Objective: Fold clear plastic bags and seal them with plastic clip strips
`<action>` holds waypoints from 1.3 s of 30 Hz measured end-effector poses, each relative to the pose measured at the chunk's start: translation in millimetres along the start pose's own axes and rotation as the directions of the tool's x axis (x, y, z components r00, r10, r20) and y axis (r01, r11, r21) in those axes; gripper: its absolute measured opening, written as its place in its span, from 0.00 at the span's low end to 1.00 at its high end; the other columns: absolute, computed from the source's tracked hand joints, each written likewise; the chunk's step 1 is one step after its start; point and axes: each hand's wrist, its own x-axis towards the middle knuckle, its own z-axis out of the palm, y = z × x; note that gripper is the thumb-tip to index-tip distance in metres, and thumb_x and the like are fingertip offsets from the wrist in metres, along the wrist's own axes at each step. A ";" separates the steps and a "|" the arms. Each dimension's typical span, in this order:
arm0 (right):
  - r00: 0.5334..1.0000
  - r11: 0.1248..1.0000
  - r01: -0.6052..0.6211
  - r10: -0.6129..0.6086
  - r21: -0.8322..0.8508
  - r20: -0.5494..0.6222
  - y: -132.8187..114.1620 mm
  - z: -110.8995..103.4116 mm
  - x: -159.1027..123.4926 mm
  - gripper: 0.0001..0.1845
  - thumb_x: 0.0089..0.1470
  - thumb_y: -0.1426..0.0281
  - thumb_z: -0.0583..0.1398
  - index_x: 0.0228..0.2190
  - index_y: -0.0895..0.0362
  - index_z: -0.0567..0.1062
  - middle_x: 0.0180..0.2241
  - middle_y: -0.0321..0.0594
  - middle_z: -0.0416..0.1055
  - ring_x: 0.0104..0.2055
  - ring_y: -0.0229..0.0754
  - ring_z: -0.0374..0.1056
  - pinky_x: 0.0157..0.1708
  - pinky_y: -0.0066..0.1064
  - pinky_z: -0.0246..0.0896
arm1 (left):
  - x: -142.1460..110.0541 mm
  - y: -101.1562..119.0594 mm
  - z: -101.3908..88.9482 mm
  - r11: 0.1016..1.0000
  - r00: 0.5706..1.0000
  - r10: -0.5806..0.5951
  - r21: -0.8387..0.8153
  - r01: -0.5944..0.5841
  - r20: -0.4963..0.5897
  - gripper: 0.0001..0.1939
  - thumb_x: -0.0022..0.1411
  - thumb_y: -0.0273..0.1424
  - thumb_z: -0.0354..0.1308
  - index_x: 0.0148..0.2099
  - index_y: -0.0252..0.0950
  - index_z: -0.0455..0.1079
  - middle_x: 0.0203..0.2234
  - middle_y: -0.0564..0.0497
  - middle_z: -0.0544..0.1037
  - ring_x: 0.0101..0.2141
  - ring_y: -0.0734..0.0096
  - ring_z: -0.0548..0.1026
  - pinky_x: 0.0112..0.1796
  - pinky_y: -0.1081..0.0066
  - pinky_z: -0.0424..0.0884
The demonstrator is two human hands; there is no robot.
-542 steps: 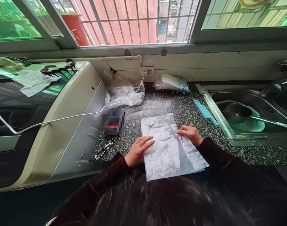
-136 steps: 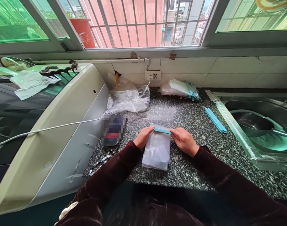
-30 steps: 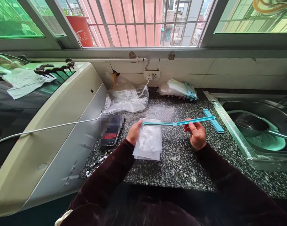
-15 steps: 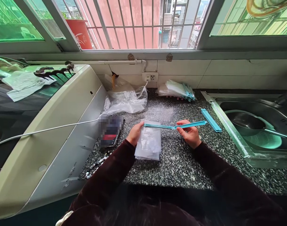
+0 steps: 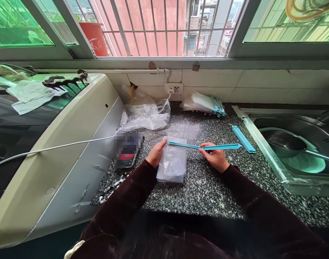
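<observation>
My left hand (image 5: 155, 154) pinches the left end of a long blue bag sealing clip (image 5: 220, 146) together with the top left corner of a folded clear plastic bag (image 5: 172, 163). The clip is unfolded nearly straight, and its left half lies along the bag's upper edge. My right hand (image 5: 215, 157) grips the clip near its middle hinge, with the other half sticking out to the right. The bag hangs toward me over the speckled countertop (image 5: 199, 194).
More blue clips (image 5: 243, 139) lie beside the sink (image 5: 277, 180). At the back are a pack of bags and clips (image 5: 203, 103) and a crumpled clear bag (image 5: 148, 115). A phone (image 5: 128, 151) sits left, near a white cable (image 5: 72, 144). A pan (image 5: 284, 142) rests in the sink.
The right half of the clip has swung slightly and now points more level to the right. My right fingers have shifted toward the hinge. The whole view has moved slightly.
</observation>
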 end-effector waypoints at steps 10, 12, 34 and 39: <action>0.995 0.999 -0.045 0.043 -0.026 -0.095 -4.1 -4.8 0.1 0.12 0.50 0.59 0.59 0.28 0.56 0.73 0.25 0.37 0.71 0.20 0.34 0.61 0.20 0.28 0.61 | -5.6 1.5 1.3 0.992 1.000 0.011 0.126 -0.015 0.030 0.19 0.34 0.35 0.71 0.30 0.31 0.72 0.24 0.50 0.76 0.24 0.74 0.71 0.29 0.74 0.64; 0.984 0.996 -0.077 0.070 -0.036 -0.164 -3.6 -7.3 1.0 0.12 0.49 0.60 0.60 0.28 0.56 0.73 0.24 0.37 0.71 0.20 0.34 0.60 0.20 0.28 0.60 | -7.9 1.1 3.5 0.992 0.999 0.000 0.122 -0.005 0.037 0.20 0.33 0.35 0.71 0.31 0.32 0.73 0.24 0.51 0.76 0.23 0.75 0.71 0.28 0.75 0.64; 0.997 0.995 0.077 -0.076 -0.058 0.023 -15.9 4.4 -10.0 0.10 0.52 0.62 0.58 0.29 0.56 0.72 0.26 0.38 0.71 0.24 0.36 0.65 0.23 0.28 0.63 | -16.4 -7.1 13.1 0.986 0.983 -0.117 0.137 0.097 0.145 0.23 0.34 0.36 0.71 0.33 0.27 0.73 0.27 0.46 0.77 0.26 0.72 0.72 0.31 0.73 0.66; 0.994 0.992 0.103 -0.099 -0.071 0.048 -13.2 5.6 -10.8 0.09 0.53 0.63 0.58 0.29 0.56 0.72 0.26 0.39 0.72 0.25 0.36 0.66 0.23 0.28 0.64 | -15.2 -7.5 12.9 0.988 0.985 -0.134 0.089 0.125 0.109 0.22 0.35 0.37 0.70 0.32 0.28 0.73 0.26 0.46 0.77 0.25 0.71 0.72 0.31 0.71 0.66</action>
